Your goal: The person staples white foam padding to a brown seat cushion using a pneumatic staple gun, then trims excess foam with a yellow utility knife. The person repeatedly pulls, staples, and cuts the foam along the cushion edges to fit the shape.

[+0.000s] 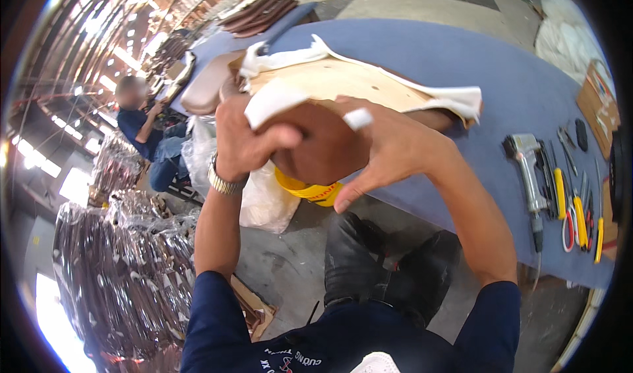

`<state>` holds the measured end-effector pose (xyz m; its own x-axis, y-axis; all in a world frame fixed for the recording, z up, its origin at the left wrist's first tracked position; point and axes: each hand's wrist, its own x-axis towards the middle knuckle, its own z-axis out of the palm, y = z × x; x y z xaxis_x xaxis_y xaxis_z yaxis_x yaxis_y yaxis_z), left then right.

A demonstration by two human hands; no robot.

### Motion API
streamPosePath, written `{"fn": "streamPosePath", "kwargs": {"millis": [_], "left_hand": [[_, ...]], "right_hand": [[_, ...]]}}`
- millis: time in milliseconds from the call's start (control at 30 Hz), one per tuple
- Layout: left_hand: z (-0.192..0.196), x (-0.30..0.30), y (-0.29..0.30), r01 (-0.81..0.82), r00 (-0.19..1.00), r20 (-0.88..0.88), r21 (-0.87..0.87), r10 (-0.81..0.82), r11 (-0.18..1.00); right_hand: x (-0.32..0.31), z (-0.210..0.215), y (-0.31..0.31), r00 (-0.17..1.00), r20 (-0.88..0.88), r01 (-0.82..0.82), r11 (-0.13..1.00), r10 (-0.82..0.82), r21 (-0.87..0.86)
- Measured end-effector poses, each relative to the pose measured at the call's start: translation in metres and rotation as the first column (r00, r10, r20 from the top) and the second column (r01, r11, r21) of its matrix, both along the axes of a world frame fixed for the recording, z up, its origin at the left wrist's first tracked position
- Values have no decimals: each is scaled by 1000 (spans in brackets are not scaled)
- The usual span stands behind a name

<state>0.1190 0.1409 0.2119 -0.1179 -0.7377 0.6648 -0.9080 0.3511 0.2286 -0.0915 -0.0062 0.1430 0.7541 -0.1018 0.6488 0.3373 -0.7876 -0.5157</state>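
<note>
While you stand at the near edge of the blue worktable [461,63], both hands clamp a brown upholstered seat pad [316,142], wooden underside up. Your left hand [247,139] closes over its near-left rim with white fabric [273,99] pinched under the thumb, likely to keep the cover taut. Your right hand [389,152] spreads across the near curve, steadying it. The pad overhangs that edge, long axis running left-right, far side resting on the table. A pneumatic stapler [527,169] lies near the right edge.
</note>
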Motion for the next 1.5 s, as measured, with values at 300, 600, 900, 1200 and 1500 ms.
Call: {"fn": "streamPosePath", "kwargs": {"millis": [300, 600, 900, 1200, 1500], "left_hand": [[43, -19, -53, -26, 959, -284, -131, -13, 991], [-15, -24, -34, 158, 935, 257, 320, -246, 934], [-177, -62, 6, 53, 999, -27, 452, -46, 890], [-177, -71, -21, 174, 980, -158, 404, -119, 898], [-207, -82, -8, 0, 926, -368, 206, 77, 979]], "right_hand": [[17, 7, 12, 856, 508, -91, 941, -94, 327], [-8, -24, -9, 924, 332, -45, 810, -189, 585], [-27, -130, 21, 994, -48, 107, 833, -97, 542], [-41, -125, 7, 979, -157, 198, 767, -128, 610], [-150, -101, -32, 455, -101, 891, 453, -885, 42]]}}
